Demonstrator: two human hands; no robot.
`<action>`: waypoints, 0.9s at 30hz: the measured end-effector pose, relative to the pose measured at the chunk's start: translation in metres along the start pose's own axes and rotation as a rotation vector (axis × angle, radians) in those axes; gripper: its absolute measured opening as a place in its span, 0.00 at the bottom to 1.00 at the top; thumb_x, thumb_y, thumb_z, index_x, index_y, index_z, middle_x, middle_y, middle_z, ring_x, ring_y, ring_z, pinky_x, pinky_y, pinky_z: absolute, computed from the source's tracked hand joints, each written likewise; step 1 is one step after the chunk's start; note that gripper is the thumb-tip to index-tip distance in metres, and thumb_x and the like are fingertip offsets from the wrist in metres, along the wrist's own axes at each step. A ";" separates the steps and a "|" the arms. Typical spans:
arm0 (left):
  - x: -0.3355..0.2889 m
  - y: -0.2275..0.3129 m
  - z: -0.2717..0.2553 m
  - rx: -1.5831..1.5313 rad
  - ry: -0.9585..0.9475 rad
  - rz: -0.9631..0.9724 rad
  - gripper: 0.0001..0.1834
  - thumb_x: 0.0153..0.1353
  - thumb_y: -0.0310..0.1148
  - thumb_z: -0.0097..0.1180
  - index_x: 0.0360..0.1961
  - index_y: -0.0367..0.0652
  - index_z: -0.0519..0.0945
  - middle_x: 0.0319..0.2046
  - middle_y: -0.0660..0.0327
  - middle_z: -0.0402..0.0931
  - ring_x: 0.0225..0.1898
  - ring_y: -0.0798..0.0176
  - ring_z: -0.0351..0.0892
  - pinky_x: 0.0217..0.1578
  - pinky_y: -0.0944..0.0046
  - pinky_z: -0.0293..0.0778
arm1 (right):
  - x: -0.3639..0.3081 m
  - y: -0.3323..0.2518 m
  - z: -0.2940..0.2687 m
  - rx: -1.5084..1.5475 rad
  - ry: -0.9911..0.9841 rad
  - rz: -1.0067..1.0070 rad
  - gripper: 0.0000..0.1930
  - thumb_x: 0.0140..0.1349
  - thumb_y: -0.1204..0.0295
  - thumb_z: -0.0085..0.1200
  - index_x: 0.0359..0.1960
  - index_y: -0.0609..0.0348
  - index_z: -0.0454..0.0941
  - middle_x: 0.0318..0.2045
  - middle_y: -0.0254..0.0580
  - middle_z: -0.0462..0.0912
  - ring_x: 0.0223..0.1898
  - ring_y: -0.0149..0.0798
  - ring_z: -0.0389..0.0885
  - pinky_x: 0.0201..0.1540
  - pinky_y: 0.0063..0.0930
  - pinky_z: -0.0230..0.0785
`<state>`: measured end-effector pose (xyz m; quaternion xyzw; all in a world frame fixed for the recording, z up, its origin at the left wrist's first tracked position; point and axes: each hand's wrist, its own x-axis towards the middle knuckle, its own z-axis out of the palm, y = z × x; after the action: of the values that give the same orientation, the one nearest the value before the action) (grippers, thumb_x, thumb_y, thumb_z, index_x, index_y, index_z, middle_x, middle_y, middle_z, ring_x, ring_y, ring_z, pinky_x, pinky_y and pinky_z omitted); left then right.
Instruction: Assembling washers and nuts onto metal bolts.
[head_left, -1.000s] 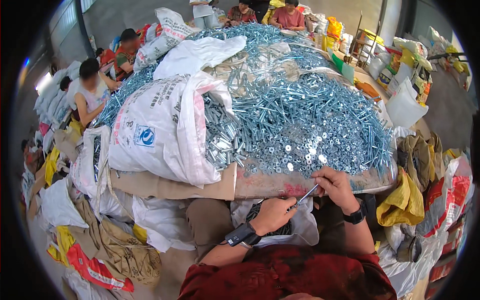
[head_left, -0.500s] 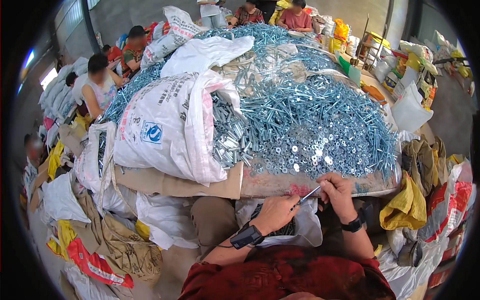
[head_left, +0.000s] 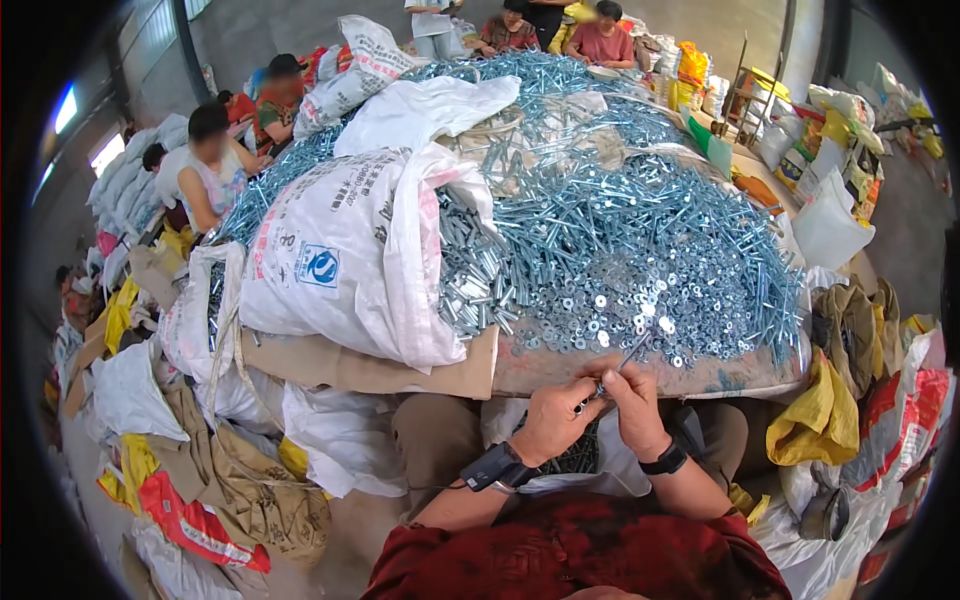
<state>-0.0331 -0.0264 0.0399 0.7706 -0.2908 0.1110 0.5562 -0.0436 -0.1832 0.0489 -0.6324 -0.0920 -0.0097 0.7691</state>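
Both hands meet just in front of the near table edge. A thin metal bolt (head_left: 630, 354) sticks up and tilts right from between them. My left hand (head_left: 558, 418) is closed around its lower end, where a dark ring-like part shows at the fingers. My right hand (head_left: 637, 408) presses thumb and fingers round the shaft, against the left hand. Just beyond them lie loose flat washers (head_left: 640, 318) on the table. A large heap of long silvery bolts (head_left: 650, 215) rises behind. Short metal sleeves (head_left: 468, 275) spill from the mouth of a white woven sack (head_left: 340, 260) on the left.
Brown cardboard (head_left: 390, 365) lies under the sack. Below my hands, an open white bag (head_left: 620, 470) holds metal parts between my knees. A yellow sack (head_left: 815, 415) hangs at the right. Several people sit or stand round the far and left sides, near piled bags.
My right hand has come left and down the bolt to meet my left hand. The bolt now points more steeply upward. The view has shifted slightly.
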 end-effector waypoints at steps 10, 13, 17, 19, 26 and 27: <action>-0.004 -0.020 0.006 -0.523 -0.271 -0.381 0.10 0.61 0.31 0.64 0.37 0.34 0.80 0.28 0.65 0.82 0.31 0.71 0.77 0.31 0.63 0.72 | 0.000 -0.016 -0.024 -0.063 -0.070 0.120 0.07 0.65 0.73 0.57 0.42 0.63 0.79 0.38 0.36 0.83 0.40 0.29 0.80 0.48 0.26 0.72; -0.006 -0.007 0.014 -0.328 -0.109 -0.118 0.08 0.62 0.30 0.63 0.37 0.35 0.82 0.27 0.64 0.81 0.32 0.72 0.76 0.34 0.66 0.73 | 0.003 -0.004 -0.005 -0.004 -0.063 0.100 0.13 0.65 0.67 0.58 0.45 0.64 0.79 0.44 0.42 0.83 0.44 0.32 0.80 0.51 0.30 0.72; -0.002 0.005 0.003 -0.226 0.048 -0.144 0.09 0.61 0.31 0.63 0.36 0.34 0.81 0.25 0.57 0.79 0.30 0.71 0.75 0.35 0.62 0.73 | -0.008 -0.002 0.010 0.003 -0.057 -0.011 0.25 0.69 0.53 0.51 0.52 0.66 0.78 0.53 0.50 0.80 0.53 0.39 0.78 0.57 0.35 0.69; 0.009 -0.010 -0.016 -0.177 0.210 -0.212 0.08 0.62 0.28 0.61 0.28 0.34 0.78 0.21 0.66 0.74 0.29 0.77 0.68 0.29 0.69 0.68 | -0.016 -0.016 0.004 -0.134 -0.106 -0.202 0.27 0.73 0.53 0.42 0.57 0.66 0.76 0.57 0.53 0.77 0.59 0.43 0.75 0.62 0.37 0.65; 0.001 0.005 -0.009 -0.288 -0.030 -0.201 0.09 0.61 0.28 0.63 0.29 0.34 0.77 0.19 0.66 0.69 0.28 0.78 0.64 0.29 0.68 0.66 | -0.011 -0.027 0.002 0.152 0.084 -0.039 0.20 0.73 0.59 0.48 0.51 0.67 0.77 0.46 0.42 0.82 0.44 0.33 0.81 0.49 0.29 0.73; -0.001 0.007 -0.010 -0.280 -0.069 -0.230 0.09 0.61 0.29 0.64 0.29 0.35 0.78 0.20 0.66 0.69 0.28 0.77 0.64 0.29 0.68 0.66 | -0.013 -0.025 -0.006 0.151 0.084 -0.038 0.20 0.73 0.59 0.48 0.51 0.67 0.77 0.46 0.42 0.82 0.44 0.33 0.81 0.49 0.29 0.73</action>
<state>-0.0363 -0.0186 0.0485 0.7172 -0.2325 -0.0215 0.6566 -0.0591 -0.1954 0.0701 -0.5697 -0.0720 -0.0440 0.8175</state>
